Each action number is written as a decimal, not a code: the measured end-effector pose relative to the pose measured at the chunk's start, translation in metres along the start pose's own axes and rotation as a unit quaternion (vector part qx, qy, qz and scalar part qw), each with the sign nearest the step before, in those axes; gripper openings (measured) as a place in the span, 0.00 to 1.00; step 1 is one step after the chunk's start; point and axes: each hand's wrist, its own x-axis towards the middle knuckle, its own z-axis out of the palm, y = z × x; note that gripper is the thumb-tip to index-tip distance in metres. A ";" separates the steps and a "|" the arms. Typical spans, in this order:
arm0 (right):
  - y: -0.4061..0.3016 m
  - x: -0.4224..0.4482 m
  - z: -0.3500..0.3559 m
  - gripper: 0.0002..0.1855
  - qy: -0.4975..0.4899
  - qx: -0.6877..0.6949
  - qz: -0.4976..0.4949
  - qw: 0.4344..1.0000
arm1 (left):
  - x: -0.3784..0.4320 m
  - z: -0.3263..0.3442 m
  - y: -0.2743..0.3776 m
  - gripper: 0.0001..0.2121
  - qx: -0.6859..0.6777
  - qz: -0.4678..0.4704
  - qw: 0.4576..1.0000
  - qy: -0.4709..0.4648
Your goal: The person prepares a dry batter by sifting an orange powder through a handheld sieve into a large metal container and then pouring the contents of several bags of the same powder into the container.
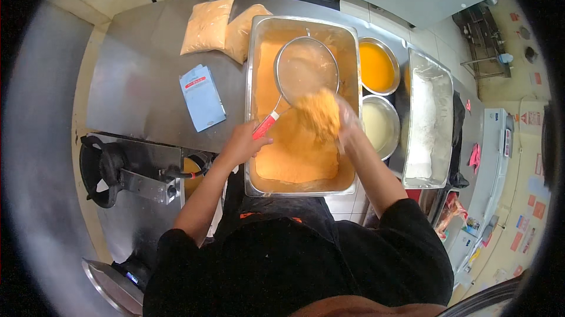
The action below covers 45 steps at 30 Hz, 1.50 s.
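Observation:
A deep stainless steel pan (301, 188) stands before me, with a bed of orange breading powder (295, 165) inside. My left hand (242, 145) grips the red handle (265, 126) of a round wire-mesh sieve (307, 68), which lies over the pan's far half. At the sieve's near right edge, my right hand (348, 120) is blurred by motion and seems to wear a clear plastic glove. It holds a heaped mass of orange crumbs (318, 114) above the powder. The fingers are mostly hidden behind the crumbs.
Right of the pan sit a bowl of orange liquid (376, 68), a bowl of pale liquid (377, 123) and a tray of white flour (423, 127). Crumb bags (207, 26) and a blue packet (203, 98) lie left. A gas burner (103, 171) is at lower left.

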 end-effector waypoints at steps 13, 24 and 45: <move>0.055 -0.003 -0.012 0.14 0.139 -0.565 -0.399 0.709 | 0.013 0.001 -0.005 0.16 0.031 0.032 0.997 0.058; 0.161 0.080 -0.017 0.21 -0.328 -0.415 -0.329 0.782 | 0.018 -0.011 -0.005 0.17 0.016 0.129 0.988 0.087; 0.116 0.019 -0.009 0.23 -0.234 -0.603 -0.176 0.742 | 0.015 -0.004 -0.031 0.16 0.028 0.155 0.981 0.114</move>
